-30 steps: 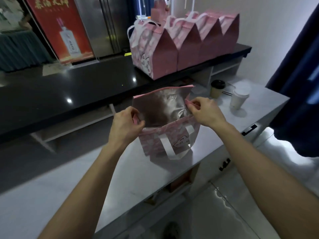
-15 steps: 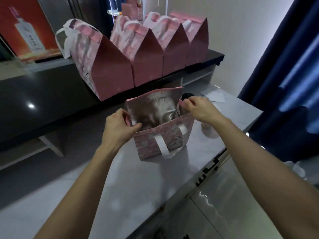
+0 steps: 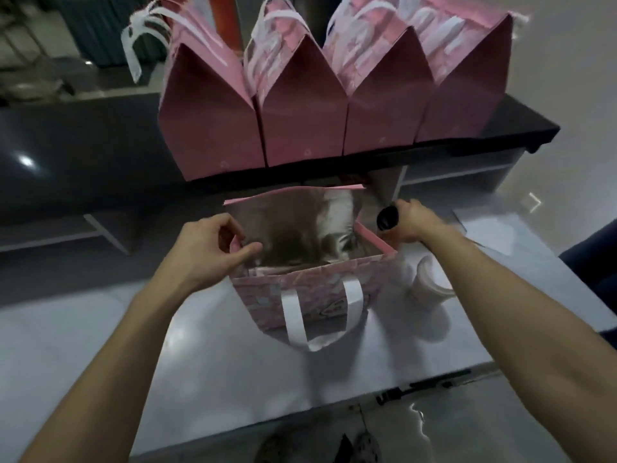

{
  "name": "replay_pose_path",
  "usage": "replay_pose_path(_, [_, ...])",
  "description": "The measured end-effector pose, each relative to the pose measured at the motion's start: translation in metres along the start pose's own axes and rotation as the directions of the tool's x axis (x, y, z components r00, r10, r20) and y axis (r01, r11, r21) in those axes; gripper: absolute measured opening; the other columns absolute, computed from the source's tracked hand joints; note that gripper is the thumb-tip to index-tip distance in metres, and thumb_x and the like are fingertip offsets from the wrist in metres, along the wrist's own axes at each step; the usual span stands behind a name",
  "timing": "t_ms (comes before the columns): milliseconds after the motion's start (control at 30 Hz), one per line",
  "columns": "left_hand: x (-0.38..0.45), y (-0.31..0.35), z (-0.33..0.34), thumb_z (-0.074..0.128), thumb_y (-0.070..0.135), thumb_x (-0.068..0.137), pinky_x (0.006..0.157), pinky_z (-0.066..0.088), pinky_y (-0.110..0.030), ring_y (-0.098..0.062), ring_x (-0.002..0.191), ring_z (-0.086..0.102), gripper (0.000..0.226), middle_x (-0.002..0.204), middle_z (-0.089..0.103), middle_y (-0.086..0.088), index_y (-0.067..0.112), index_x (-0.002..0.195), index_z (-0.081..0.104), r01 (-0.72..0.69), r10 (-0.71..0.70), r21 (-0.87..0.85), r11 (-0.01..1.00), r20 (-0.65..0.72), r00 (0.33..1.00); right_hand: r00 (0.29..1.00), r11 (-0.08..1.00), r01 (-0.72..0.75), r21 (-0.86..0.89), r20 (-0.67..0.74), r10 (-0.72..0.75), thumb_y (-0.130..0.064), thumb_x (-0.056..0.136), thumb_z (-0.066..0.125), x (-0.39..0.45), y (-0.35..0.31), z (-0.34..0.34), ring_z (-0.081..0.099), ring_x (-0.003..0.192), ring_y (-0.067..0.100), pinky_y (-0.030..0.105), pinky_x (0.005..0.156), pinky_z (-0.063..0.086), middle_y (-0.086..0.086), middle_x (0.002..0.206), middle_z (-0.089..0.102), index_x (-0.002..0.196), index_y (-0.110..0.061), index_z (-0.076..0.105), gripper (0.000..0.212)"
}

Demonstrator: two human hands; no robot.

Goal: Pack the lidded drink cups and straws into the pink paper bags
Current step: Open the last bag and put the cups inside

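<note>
Two bare forearms reach forward over the pale tabletop (image 3: 233, 372) from the near edge. Between them an open pink bag (image 3: 310, 295) stands upright on that surface, its white ribbon handle (image 3: 320, 315) hanging down the near patterned face and its silver lining showing inside. The left hand (image 3: 207, 248) pinches the bag's left rim, thumb inside against the lining and the curled fingers (image 3: 230, 228) on the outer side. Just right of the bag a white-lidded cup (image 3: 430, 289) stands on the tabletop, partly under the right forearm. Farther on, the right hand (image 3: 412, 220) is curled over a cup with a black lid (image 3: 387, 218), just beyond the bag's right rim; the cup's body is hidden behind the bag and the hand, so whether it rests on the tabletop cannot be told. Behind, on a raised black counter (image 3: 83, 155), four closed pink bags (image 3: 300, 121) stand side by side, touching, their tops folded to peaks and white handles sticking up
</note>
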State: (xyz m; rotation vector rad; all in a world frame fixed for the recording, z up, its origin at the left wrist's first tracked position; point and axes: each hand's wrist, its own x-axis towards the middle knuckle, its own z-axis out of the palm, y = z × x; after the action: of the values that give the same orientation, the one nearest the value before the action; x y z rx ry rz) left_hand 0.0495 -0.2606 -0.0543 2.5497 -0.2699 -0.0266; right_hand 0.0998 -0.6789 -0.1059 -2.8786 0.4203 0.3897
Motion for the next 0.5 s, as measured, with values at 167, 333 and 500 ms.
replay_pose_path(167, [-0.021,0.014,-0.004,0.082,0.070,0.079,0.078,0.057,-0.030,-0.009,0.096,0.063,0.044,0.108,0.055,0.017,0.041,0.110,0.069,0.003,0.005,0.175,0.985,-0.047,0.999,0.989,0.995,0.097,0.031,-0.116,-0.093,-0.057,0.077,0.089,0.014,0.007,-0.007,0.057,0.126,0.043,0.049,0.101,0.055,0.022,0.137,0.055,0.146,-0.010,0.052,0.092])
replay_pose_path(333, [-0.023,0.020,-0.010,0.087,0.059,0.082,0.106,0.054,-0.040,-0.013,0.129,0.049,0.050,0.140,0.039,0.012,0.036,0.123,0.072,-0.080,0.094,0.158,0.984,-0.082,0.992,0.854,0.930,0.230,0.287,-0.518,-0.051,-0.075,0.067,0.080,-0.020,-0.001,-0.077,0.053,0.127,0.039,0.048,0.108,0.051,0.018,0.133,0.050,0.134,-0.003,0.060,0.100])
replay_pose_path(500, [-0.016,0.022,-0.011,0.083,0.051,0.089,0.110,0.046,-0.043,-0.014,0.124,0.050,0.043,0.133,0.055,0.010,0.031,0.126,0.075,-0.135,0.157,0.243,0.961,-0.073,0.985,0.675,0.791,0.487,0.371,-0.734,-0.071,-0.093,0.066,0.070,-0.094,-0.027,-0.145,0.055,0.100,0.012,0.020,0.085,0.042,0.002,0.118,0.057,0.121,-0.016,0.070,0.094])
